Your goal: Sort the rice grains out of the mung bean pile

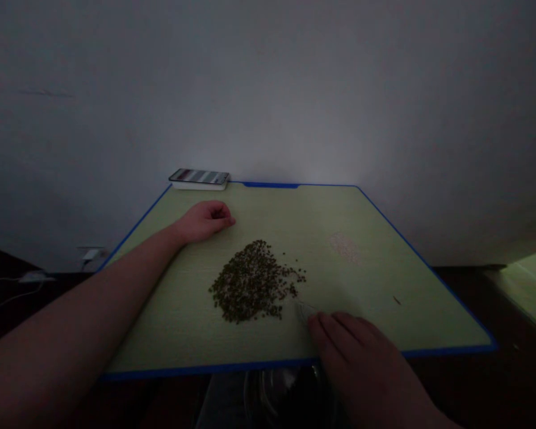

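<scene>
A heap of small dark greenish-brown beans or seeds [248,283] lies on the pale table [268,345], with several strays at its right side. My left hand [205,220] rests on the table behind and left of the heap, its fingers curled into a loose fist with nothing visible in them. At the front edge, my right hand [352,342] is closed on a small clear, thin piece [304,310] with a rounded end. That piece touches the table just right of the heap; its exact kind is too dim to tell.
A phone [199,176] lies on a white box at the back left corner. A small patch of pale grains [343,246] is at the right, and a thin brown bit [397,300] lies nearer. Below the front edge is a shiny round container [277,387]. A wall stands behind.
</scene>
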`<action>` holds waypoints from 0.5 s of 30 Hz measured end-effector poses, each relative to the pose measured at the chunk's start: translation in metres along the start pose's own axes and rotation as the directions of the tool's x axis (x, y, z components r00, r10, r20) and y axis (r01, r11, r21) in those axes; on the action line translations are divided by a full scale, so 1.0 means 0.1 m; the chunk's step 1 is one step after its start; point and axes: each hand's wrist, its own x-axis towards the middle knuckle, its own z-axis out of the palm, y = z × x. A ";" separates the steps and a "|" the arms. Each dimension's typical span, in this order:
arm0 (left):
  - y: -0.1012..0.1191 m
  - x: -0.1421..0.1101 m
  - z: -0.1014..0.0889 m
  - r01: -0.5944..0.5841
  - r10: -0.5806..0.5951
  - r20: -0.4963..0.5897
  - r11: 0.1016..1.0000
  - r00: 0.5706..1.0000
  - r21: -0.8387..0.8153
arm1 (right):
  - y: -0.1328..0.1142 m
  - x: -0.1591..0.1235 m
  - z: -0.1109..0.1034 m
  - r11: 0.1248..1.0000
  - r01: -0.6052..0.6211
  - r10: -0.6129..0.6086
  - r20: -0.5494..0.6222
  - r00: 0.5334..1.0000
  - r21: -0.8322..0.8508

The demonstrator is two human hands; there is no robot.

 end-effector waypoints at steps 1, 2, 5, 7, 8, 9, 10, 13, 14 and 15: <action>0.01 0.00 0.00 0.005 -0.005 0.002 1.000 1.000 -0.002 | 0.04 -0.02 0.00 1.000 -0.007 0.008 0.011 1.000 -0.018; 0.01 0.00 0.00 0.010 -0.010 0.002 1.000 1.000 -0.002 | 0.08 -0.05 -0.01 0.999 -0.011 0.012 0.017 1.000 -0.034; 0.00 0.00 0.00 0.011 -0.011 -0.003 1.000 1.000 -0.007 | 0.13 -0.11 -0.02 0.999 -0.013 0.014 0.025 1.000 -0.045; -0.02 0.01 0.00 0.003 -0.003 -0.003 1.000 1.000 -0.009 | 0.09 -0.11 -0.03 1.000 0.002 -0.001 0.012 1.000 -0.012; -0.02 0.01 0.00 -0.002 0.002 -0.003 1.000 1.000 -0.007 | 0.06 -0.10 -0.03 1.000 0.011 -0.011 -0.001 1.000 0.008; -0.03 0.01 0.00 -0.008 0.008 -0.003 1.000 1.000 -0.004 | 0.01 -0.08 -0.02 0.999 0.023 -0.022 -0.018 1.000 0.027; -0.04 0.01 0.00 -0.012 0.012 -0.003 1.000 1.000 -0.002 | -0.03 -0.05 -0.02 0.999 0.031 -0.029 -0.039 0.999 0.041; -0.03 0.00 0.00 -0.008 0.008 -0.004 1.000 1.000 -0.004 | -0.15 0.06 0.01 0.998 0.034 -0.030 -0.067 0.997 0.060; -0.02 0.00 0.00 -0.001 0.001 -0.008 1.000 1.000 -0.010 | -0.17 0.10 0.01 0.998 0.028 -0.024 -0.064 0.998 0.059; -0.01 0.00 0.00 0.008 -0.008 -0.009 1.000 1.000 -0.015 | -0.17 0.12 0.02 0.998 0.021 -0.018 -0.058 0.998 0.058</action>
